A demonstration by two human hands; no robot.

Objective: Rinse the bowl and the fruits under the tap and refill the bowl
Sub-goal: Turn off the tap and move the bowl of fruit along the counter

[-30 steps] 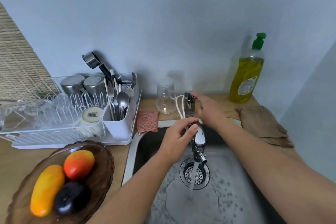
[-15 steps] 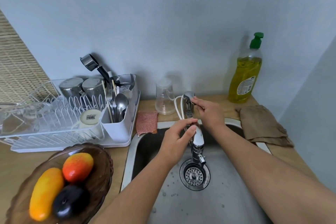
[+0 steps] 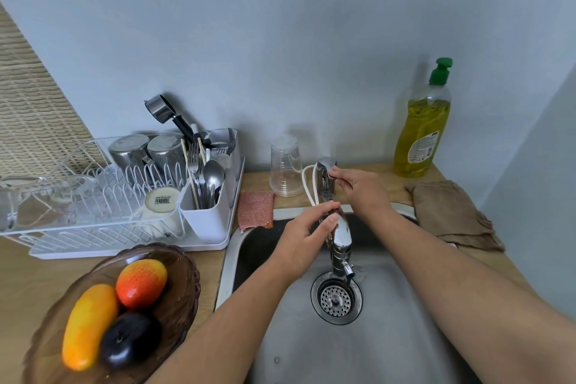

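A brown glass bowl [image 3: 184, 296] stands on the wooden counter at the lower left. In it lie a yellow-orange mango [image 3: 88, 324], a red-orange fruit [image 3: 141, 280] and a dark plum [image 3: 131, 340]. The chrome tap [image 3: 343, 234] reaches over the steel sink [image 3: 389, 337]; no water runs from its spout. My left hand [image 3: 307, 240] grips the tap's spout from the left. My right hand [image 3: 361, 190] pinches the tap handle [image 3: 325, 174] at the back of the sink.
A white dish rack [image 3: 131, 206] with steel cups, cutlery and a mug stands left of the sink. An upturned clear cup [image 3: 285, 165], a pink sponge cloth [image 3: 255, 209], a green-capped soap bottle [image 3: 424, 125] and a brown rag [image 3: 452, 215] line the back edge. The drain [image 3: 336, 298] sits mid-sink.
A second ago water streamed from the tap; now the flow has stopped. My right hand shifted on the handle. My left hand stays on the spout.
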